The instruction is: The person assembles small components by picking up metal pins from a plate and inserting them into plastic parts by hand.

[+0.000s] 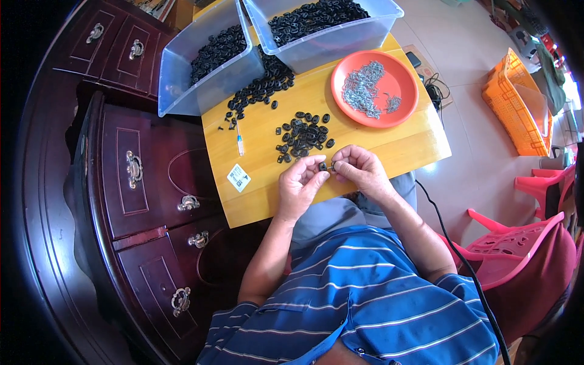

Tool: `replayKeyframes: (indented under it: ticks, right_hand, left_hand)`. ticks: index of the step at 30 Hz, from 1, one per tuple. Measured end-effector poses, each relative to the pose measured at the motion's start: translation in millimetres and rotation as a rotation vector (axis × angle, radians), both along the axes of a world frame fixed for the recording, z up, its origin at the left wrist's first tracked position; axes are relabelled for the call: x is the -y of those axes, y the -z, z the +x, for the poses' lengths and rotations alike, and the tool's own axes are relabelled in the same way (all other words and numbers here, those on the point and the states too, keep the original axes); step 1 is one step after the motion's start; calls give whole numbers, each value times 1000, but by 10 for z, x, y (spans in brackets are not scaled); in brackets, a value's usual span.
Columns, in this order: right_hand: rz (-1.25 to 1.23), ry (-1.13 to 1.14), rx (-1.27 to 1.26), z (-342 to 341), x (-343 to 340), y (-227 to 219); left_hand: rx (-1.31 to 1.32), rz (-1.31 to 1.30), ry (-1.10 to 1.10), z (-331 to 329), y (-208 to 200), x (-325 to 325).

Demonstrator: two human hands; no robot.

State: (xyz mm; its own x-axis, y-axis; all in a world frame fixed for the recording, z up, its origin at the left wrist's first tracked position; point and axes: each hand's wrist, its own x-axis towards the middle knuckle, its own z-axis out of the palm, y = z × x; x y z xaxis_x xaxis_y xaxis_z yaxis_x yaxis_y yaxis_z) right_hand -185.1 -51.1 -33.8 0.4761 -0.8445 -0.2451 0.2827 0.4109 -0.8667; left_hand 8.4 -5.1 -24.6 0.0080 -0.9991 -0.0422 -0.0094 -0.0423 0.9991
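At the near edge of the yellow table (389, 146), my two hands meet fingertip to fingertip. My left hand (297, 187) is closed, pinching a small black plastic part (322, 166) between thumb and fingers. My right hand (364, 173) is also closed in a pinch right beside it. A thin pale bit and something dark show at its fingertips, too small to name. Just beyond my fingers lies a loose pile of small black oval parts (302, 135). Farther right, a round red-orange plate (406, 82) holds many small silvery screw-like pieces (363, 91).
Two translucent plastic bins (228, 79) (328, 56) of black parts stand at the back, with more parts spilled between them. On the table's left lie a thin tool (239, 143) and a white printed label (238, 177). Dark wooden drawers (131, 170) flank the left; a pink chair (505, 243) stands right.
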Motion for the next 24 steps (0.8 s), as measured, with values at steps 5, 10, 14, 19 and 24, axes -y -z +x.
replayKeyframes:
  ticks: [5,10,14,19,24]
  right_hand:
    - [3,8,-4,8,-6,15]
    - [12,15,6,10,-3,10]
    - [5,10,0,10,-1,20]
    - [5,16,-12,10,-5,5]
    - [-4,17,-22,13,-4,5]
  left_hand:
    - [-1,11,26,-11,-3,-4]
    - [-1,-1,28,-8,-13,-5]
    - [3,-17,27,-2,-10,-8]
    - [10,-6,24,-8,2,-12]
    - [7,-11,30,-6,-4,-15]
